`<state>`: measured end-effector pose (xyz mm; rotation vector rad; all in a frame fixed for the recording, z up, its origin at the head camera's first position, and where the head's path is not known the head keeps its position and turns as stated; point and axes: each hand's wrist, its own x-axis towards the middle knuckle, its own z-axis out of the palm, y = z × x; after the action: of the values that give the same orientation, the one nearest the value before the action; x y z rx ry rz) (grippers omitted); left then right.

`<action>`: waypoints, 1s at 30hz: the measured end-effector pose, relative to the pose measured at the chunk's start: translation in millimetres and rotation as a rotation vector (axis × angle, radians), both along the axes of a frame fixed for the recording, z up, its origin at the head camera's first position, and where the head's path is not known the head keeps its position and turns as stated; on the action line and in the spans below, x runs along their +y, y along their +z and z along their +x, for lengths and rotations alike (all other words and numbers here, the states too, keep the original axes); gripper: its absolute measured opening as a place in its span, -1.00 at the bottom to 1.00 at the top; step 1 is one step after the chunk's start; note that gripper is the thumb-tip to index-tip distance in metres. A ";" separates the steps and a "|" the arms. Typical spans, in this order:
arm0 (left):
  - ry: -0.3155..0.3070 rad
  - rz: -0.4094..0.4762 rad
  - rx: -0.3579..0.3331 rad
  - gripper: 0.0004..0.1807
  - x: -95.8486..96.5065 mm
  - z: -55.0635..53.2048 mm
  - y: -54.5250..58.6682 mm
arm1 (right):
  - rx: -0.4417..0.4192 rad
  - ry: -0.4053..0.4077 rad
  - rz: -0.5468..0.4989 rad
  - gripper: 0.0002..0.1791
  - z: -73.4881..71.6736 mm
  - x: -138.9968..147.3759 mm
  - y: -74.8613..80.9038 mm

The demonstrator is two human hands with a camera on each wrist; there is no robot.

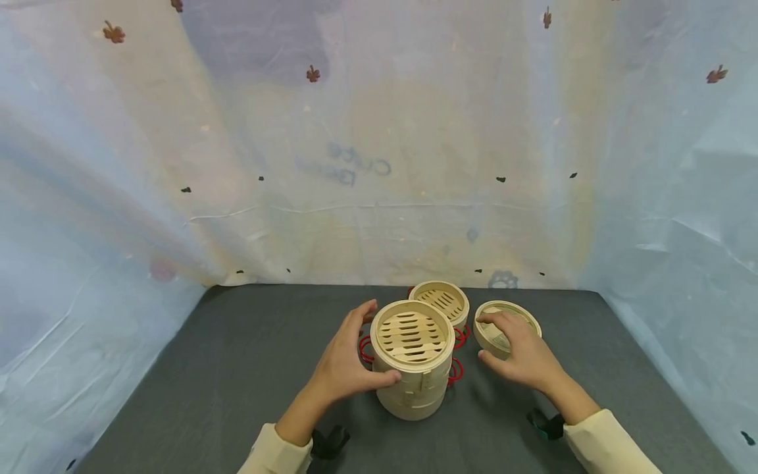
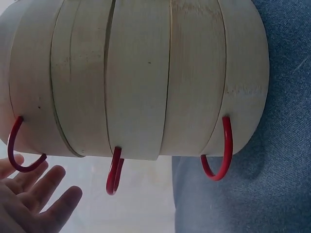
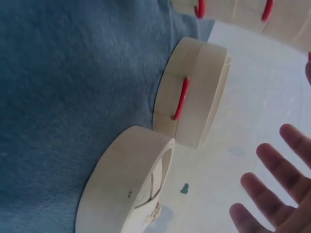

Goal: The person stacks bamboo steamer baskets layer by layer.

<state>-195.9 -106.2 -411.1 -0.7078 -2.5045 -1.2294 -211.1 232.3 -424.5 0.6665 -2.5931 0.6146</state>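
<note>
A tall stack of round bamboo steamer baskets (image 1: 413,355) stands upright, its slatted top tier facing up and red ring handles on its sides. My left hand (image 1: 349,359) is at its left side, thumb by the front wall and fingers spread near the rim. In the left wrist view those fingers (image 2: 43,189) show relaxed beside a red handle (image 2: 19,145). To the right lies a shallow bamboo steamer lid (image 1: 503,307) with a small braided loop (image 3: 154,213). My right hand (image 1: 524,352) hovers over its near right side, fingers extended and holding nothing.
Behind the stack stands another slatted bamboo steamer basket (image 1: 439,299) with red handles, between stack and lid. Everything rests on a dark grey table (image 1: 266,368). A pale patterned plastic sheet (image 1: 379,145) hangs behind the table and along both sides.
</note>
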 end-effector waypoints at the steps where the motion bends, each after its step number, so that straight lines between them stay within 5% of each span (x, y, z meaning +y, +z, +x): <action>1: -0.004 0.000 0.000 0.20 0.4 -0.6 -0.1 | 0.004 0.003 0.008 -0.41 -3.2 -0.4 0.7; 15: -0.056 0.057 -0.088 0.15 6.7 -4.3 -0.2 | 0.020 0.033 0.087 -0.42 -39.7 -8.7 1.8; 30: -0.076 0.120 -0.127 0.14 12.5 -4.3 -2.9 | -0.048 0.068 0.091 -0.42 -55.8 -21.3 -6.0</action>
<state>-200.2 -93.8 -414.0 -0.7222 -2.4980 -1.4817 -266.8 210.9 -430.5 0.7813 -2.6659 0.5424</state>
